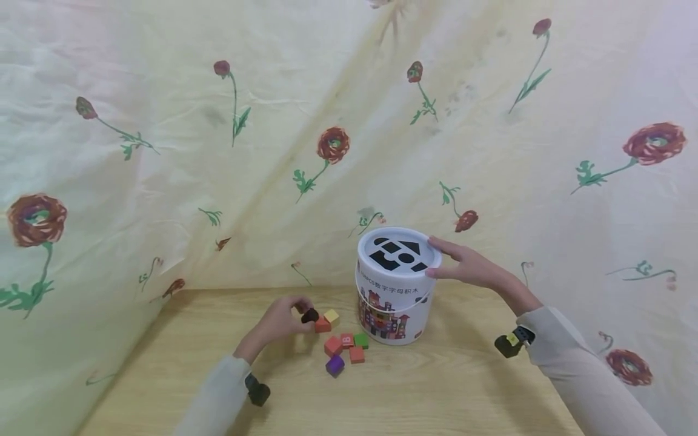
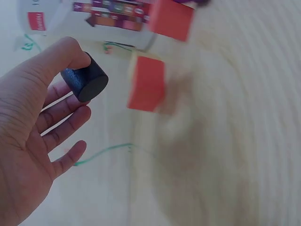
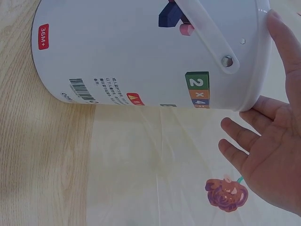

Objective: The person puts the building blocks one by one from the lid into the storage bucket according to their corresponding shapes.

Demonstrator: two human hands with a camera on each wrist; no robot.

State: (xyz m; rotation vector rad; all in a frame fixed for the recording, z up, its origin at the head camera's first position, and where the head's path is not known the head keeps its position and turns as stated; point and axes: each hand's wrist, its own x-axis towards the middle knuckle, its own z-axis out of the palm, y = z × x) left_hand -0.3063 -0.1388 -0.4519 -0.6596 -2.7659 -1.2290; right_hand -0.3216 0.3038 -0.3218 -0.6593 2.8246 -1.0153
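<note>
In the left wrist view, my left hand [image 2: 44, 108] pinches a black cylinder block [image 2: 87, 77] between thumb and fingers, its other fingers loosely spread. The head view has this left hand [image 1: 283, 316] just left of a red block [image 1: 322, 324] and a yellow block [image 1: 331, 317] on the table. My right hand [image 1: 463, 264] rests against the lid rim of a white block bucket [image 1: 397, 290], fingers fairly straight. Dark shape cutouts mark the bucket's lid [image 1: 421, 247]. Closer in the right wrist view, the right hand [image 3: 277, 132] touches the bucket's rim with thumb and fingertips.
Before the bucket lie several blocks, among them a purple one [image 1: 335, 365], a green one [image 1: 361, 341] and a red one with a letter B [image 1: 347, 340]. The wooden table [image 1: 436, 387] meets a flowered cloth [image 1: 262, 230] behind and at the sides.
</note>
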